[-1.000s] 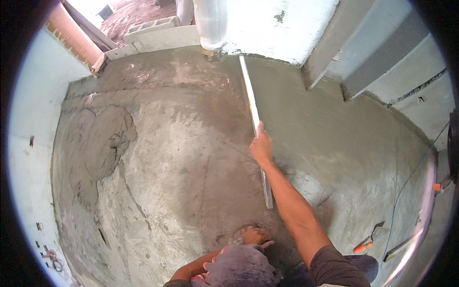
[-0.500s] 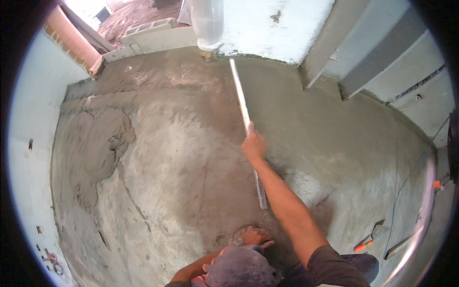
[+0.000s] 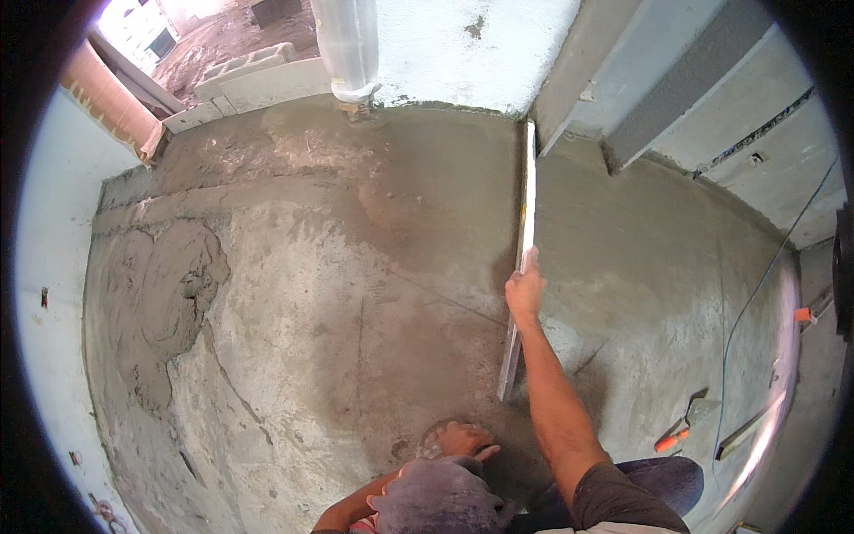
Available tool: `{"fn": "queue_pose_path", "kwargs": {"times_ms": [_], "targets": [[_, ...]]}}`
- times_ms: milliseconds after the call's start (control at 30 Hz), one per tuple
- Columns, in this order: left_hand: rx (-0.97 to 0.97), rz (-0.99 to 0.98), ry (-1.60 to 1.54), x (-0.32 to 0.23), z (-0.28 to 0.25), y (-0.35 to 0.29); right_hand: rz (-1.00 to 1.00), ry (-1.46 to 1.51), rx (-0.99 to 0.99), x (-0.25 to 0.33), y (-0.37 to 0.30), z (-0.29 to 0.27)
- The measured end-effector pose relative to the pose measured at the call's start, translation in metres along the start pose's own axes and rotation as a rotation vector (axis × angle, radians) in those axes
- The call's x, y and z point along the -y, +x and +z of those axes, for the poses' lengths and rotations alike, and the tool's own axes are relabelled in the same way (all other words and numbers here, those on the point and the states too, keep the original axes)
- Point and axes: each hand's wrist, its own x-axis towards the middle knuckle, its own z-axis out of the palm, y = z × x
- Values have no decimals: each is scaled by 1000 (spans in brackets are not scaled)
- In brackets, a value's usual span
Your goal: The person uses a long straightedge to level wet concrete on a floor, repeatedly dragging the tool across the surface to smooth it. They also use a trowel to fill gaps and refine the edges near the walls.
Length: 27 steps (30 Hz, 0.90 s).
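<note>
My right hand [image 3: 527, 294] is closed around a long, pale metal straightedge [image 3: 530, 191]. The bar lies along the wet grey mortar floor [image 3: 445, 187], its far end close to the wall panels and its near end beside my forearm. Low in the view, my left hand [image 3: 466, 440] presses down on the floor with its thumb out to the side. Part of its fingers is hard to make out, and a pale smear lies beside it. A grey cloth-covered rounded shape [image 3: 440, 498] hides part of my left arm.
A heap of rough mortar [image 3: 169, 294] sits at the left. An orange-handled trowel [image 3: 676, 436] lies at the lower right, near a thin cable [image 3: 743, 316]. At the back stand a wrapped column [image 3: 347, 44] and upright panels [image 3: 587, 71]. A white wall [image 3: 53, 311] bounds the left side.
My right hand has swung the straightedge to the right across the mortar, leaving more smoothed surface to its left. My left hand stays down on the floor. The view has shifted slightly.
</note>
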Motion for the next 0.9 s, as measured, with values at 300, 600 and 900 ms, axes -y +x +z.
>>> {"fn": "queue_pose_path", "kwargs": {"times_ms": [300,600,900], "targets": [[-36,18,5,7,8,0,25,-74,98,1,31,1],[-26,3,19,11,13,-1,33,-56,85,-1,30,-1],[-15,4,11,9,8,1,36,-6,86,9,38,-2]]}}
